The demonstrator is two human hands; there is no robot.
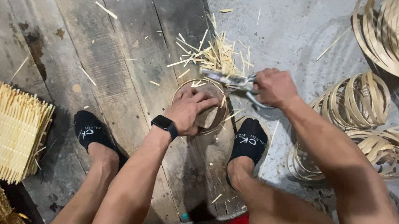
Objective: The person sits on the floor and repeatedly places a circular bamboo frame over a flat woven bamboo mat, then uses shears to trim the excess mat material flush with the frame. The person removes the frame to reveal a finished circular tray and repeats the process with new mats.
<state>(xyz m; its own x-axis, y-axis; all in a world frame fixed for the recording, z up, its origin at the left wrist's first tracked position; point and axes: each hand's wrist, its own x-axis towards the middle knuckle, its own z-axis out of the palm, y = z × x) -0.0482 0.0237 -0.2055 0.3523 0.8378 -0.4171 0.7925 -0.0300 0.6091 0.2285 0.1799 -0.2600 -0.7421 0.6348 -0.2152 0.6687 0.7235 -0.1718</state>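
L hand fingers pressed on thin round bamboo-strip hoop, mid grey plank floor. R hand clamped on metal pliers at hoop rim. Finished hoops piled right, offcuts beyond; judged mid-batch.

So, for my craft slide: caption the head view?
Left hand steadies a bamboo ring on planks while right hand grips metal shears.

One head-worn camera looks steeply down past the person's own knees at the wooden boards and the grey floor beyond. It sits close: forearms and socked feet fill the lower frame. No second view shares the scene.
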